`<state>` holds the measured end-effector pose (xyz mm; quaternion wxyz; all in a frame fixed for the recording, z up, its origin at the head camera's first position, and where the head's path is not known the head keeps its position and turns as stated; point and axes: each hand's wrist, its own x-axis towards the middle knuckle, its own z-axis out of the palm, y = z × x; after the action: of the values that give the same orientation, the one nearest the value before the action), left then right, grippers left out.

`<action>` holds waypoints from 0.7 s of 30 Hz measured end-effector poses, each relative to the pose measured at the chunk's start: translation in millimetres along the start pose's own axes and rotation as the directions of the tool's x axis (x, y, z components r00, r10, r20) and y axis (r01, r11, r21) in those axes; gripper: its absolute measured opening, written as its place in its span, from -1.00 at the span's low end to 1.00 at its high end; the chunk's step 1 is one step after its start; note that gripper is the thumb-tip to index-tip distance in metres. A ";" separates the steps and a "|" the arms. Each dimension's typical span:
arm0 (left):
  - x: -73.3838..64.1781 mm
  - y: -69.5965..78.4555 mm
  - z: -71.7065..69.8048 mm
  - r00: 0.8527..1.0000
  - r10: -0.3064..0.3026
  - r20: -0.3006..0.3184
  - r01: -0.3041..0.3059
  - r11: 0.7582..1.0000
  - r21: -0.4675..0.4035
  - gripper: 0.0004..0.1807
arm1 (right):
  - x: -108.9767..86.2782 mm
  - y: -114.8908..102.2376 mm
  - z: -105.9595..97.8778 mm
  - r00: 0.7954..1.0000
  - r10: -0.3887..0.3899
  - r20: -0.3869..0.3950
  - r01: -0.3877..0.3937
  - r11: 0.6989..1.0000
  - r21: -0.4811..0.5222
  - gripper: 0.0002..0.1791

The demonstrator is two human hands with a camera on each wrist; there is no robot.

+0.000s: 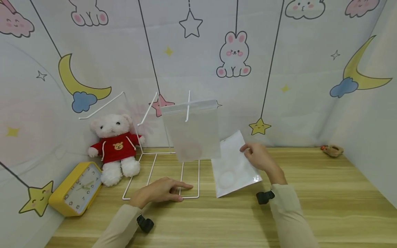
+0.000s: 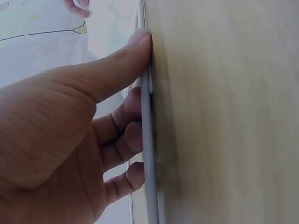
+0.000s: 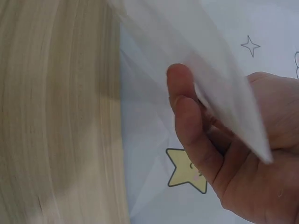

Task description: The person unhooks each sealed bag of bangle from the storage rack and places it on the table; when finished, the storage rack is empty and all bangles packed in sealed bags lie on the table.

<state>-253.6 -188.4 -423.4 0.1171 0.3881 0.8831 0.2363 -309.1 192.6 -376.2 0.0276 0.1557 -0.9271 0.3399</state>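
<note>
My right hand (image 1: 258,158) pinches the upper right edge of a whitish zip bag (image 1: 234,168), which tilts above the table with a faint ring shape inside. In the right wrist view, the bag (image 3: 224,79) passes between the thumb side and the fingers (image 3: 189,119). A second translucent zip bag (image 1: 193,134) hangs from a hook of the white wire rack (image 1: 155,153), with a faint round shape near its bottom. My left hand (image 1: 159,191) rests on the rack's front base bar, index finger extended; in the left wrist view its thumb and fingertips touch the bar (image 2: 148,140).
Left of the rack sits a white teddy bear (image 1: 116,148) in a red sweater, beside a yellow alarm clock (image 1: 77,189). A small brown figure (image 1: 332,150) lies at the table's back right. Two other rack arms (image 1: 147,108) stick out. A patterned cloth backs the wooden table (image 1: 198,227).
</note>
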 end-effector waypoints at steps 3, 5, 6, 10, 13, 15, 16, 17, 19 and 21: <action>-0.1 0.6 -0.3 1.000 -0.002 0.002 0.002 1.000 -0.001 -0.50 | 0.5 -0.1 2.5 0.998 0.023 0.065 -0.023 1.000 0.006 -0.77; -0.1 0.9 -0.5 1.000 -0.001 0.003 0.001 1.000 -0.001 -0.50 | 0.4 0.7 4.0 0.994 0.019 0.106 -0.020 1.000 0.008 -0.78; 0.0 0.9 -0.5 1.000 0.000 0.003 0.000 1.000 -0.001 -0.50 | 0.2 1.1 4.6 0.992 0.018 0.124 -0.020 1.000 0.015 -0.78; 0.1 1.1 -0.8 1.000 0.004 0.001 -0.004 1.000 -0.003 -0.50 | -0.5 3.3 6.6 0.984 0.008 0.177 -0.018 0.998 0.058 -0.79; 0.4 1.2 -1.0 1.000 0.005 -0.002 -0.005 1.000 -0.003 -0.51 | -1.2 3.9 7.2 0.979 0.011 0.202 -0.029 0.996 0.088 -0.79; 0.5 0.9 -0.9 1.000 0.005 -0.003 -0.005 1.000 -0.002 -0.51 | -1.5 3.7 7.6 0.978 0.009 0.209 -0.030 0.995 0.094 -0.78; 0.6 0.8 -0.8 1.000 0.003 -0.003 -0.003 1.000 -0.002 -0.51 | -1.8 3.3 7.8 0.977 0.012 0.213 -0.034 0.995 0.097 -0.78; 0.6 0.8 -0.9 1.000 0.002 -0.003 -0.002 1.000 -0.003 -0.51 | -1.9 3.1 8.2 0.976 0.016 0.218 -0.038 0.994 0.100 -0.78; 0.5 0.5 -0.5 1.000 0.000 -0.001 0.000 1.000 -0.003 -0.50 | -2.2 2.6 9.4 0.973 0.021 0.229 -0.045 0.994 0.099 -0.77; 0.4 0.3 -0.1 1.000 -0.002 -0.001 0.002 1.000 -0.001 -0.50 | -2.1 2.1 11.0 0.971 0.037 0.236 -0.060 0.994 0.093 -0.77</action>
<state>-253.7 -187.9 -423.1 0.1172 0.3871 0.8833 0.2370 -307.2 187.7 -386.3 -0.0981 0.1730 -0.9093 0.3655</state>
